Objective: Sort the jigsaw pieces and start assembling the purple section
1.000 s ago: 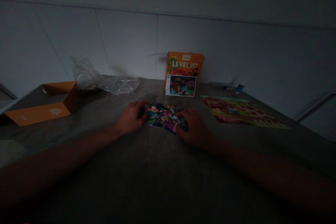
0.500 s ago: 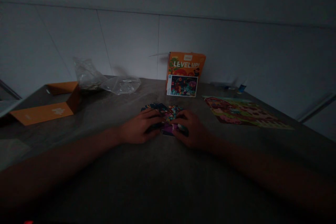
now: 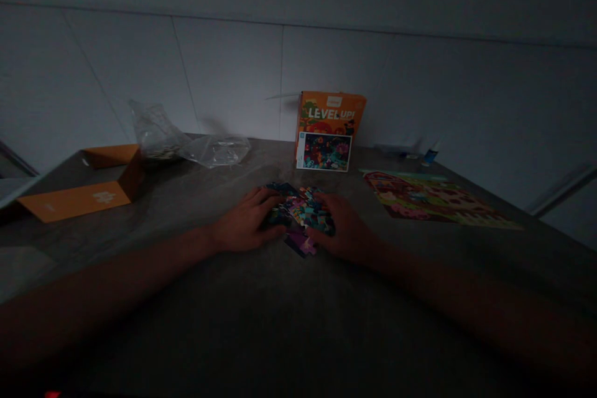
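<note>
A heap of dark, colourful jigsaw puzzle pieces point(image 3: 305, 208) lies on the grey table between my hands. Against its left side rests my left hand point(image 3: 252, 221), fingers apart and curved around the edge. My right hand point(image 3: 342, 227) cups the right side of the heap, thumb apart from the fingers; some fingertips are hidden. A purple puzzle piece point(image 3: 302, 244) sticks out at the near side, close to my right thumb. Behind the heap, a small picture card point(image 3: 323, 152) leans on an upright orange puzzle box point(image 3: 331, 113).
An orange box part point(image 3: 77, 199) stands open at the left. Beside it are a clear plastic bag with contents point(image 3: 156, 137) and a crumpled clear bag point(image 3: 218, 150). At the right lie a farm-scene puzzle point(image 3: 433, 199) and a small blue bottle point(image 3: 431, 154). A wall stands behind the table.
My hands have spread slightly apart, uncovering more of the heap. The pieces have shifted, and a purple piece now juts farther toward me.
</note>
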`<control>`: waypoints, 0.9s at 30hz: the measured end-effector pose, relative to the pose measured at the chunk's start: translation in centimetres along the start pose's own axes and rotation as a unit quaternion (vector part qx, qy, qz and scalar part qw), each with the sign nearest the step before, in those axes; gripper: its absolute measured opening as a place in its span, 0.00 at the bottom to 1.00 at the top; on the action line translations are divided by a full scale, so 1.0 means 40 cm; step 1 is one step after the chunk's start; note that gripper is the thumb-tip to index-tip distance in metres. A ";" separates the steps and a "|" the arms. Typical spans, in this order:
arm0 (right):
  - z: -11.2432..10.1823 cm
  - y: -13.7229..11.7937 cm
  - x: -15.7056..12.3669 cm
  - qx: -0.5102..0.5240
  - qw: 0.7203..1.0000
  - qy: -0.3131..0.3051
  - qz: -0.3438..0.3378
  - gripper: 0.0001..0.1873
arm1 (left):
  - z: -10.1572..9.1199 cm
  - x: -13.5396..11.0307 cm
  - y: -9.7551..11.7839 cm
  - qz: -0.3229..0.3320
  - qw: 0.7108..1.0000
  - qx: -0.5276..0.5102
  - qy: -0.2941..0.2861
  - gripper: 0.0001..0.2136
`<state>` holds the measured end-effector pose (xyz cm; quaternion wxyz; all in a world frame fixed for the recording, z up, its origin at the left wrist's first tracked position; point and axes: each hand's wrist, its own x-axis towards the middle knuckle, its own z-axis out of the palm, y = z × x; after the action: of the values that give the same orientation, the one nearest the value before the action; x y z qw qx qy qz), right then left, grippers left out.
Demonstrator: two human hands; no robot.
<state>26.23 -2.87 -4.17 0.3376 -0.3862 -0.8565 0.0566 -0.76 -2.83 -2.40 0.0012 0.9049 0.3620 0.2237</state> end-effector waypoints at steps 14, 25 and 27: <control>-0.020 -0.011 0.003 0.035 0.995 -0.055 -0.082 0.26 | -0.019 0.008 0.015 0.055 0.998 -0.026 -0.023 0.18; -0.036 -0.026 0.009 0.024 0.991 -0.093 -0.094 0.23 | -0.016 0.006 0.013 0.054 0.998 -0.031 0.001 0.20; -0.037 -0.026 0.008 0.030 0.989 -0.096 -0.104 0.23 | -0.015 0.006 0.013 0.035 0.999 -0.031 0.000 0.24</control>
<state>26.35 -3.61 -2.48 0.2695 -0.2770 -0.9185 0.0838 -0.51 -3.18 -1.67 0.0219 0.9165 0.3232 0.2345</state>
